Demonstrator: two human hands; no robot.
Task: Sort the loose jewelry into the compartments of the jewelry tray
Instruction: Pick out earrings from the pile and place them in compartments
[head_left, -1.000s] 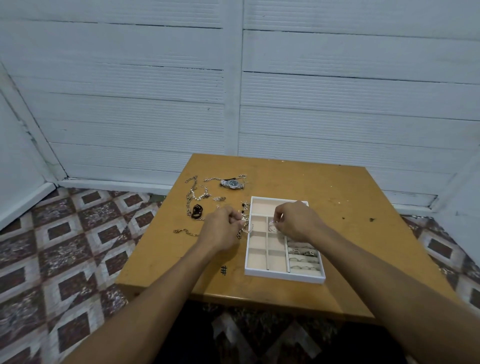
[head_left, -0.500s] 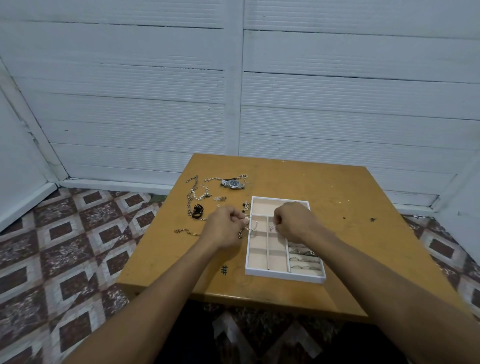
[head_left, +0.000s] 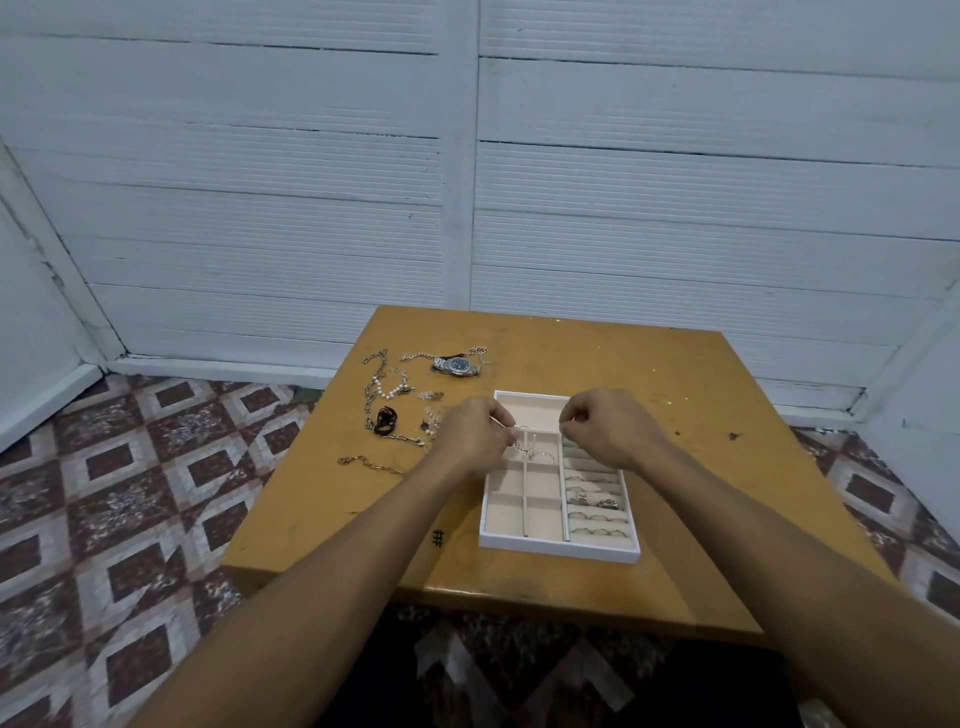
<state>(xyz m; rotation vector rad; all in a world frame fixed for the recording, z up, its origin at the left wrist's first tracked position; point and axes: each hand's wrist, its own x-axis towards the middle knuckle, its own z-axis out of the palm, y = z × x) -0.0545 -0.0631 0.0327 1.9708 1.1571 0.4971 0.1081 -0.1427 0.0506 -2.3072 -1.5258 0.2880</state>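
Two hands hold one thin silver chain (head_left: 540, 455) over the tray (head_left: 558, 552). The left hand (head_left: 475, 434) has its fingers curled and pinches one end. The right hand (head_left: 605, 428) is curled the same way over the tray's far right part, and it looks to pinch the other end, though the strand there is too fine to trace. The hands are apart, likely to keep the chain spread out so it does not knot. The slack middle droops in loops into the far compartments of the left and middle columns, across the divider.

Step in hand, as I read it: lowering the chain into one compartment. It needs shifting to one side of the divider first, or it will straddle two cells.

Several rings (head_left: 595, 503) sit in the slotted right column, so that part looks sorted. The near square compartments show nothing in them.

Many loose pieces lie on the table (head_left: 701, 395) left of and beyond the tray: a watch (head_left: 456, 365), a pearl strand (head_left: 388, 389), a black piece (head_left: 385, 418), gold links (head_left: 370, 463), and small bits near the left hand too blurred to name. The task is well short of done. The pile sits on the left side, within that hand's reach.

Patterned floor (head_left: 130, 493) is around the table and a white panelled wall (head_left: 311, 208) behind it.
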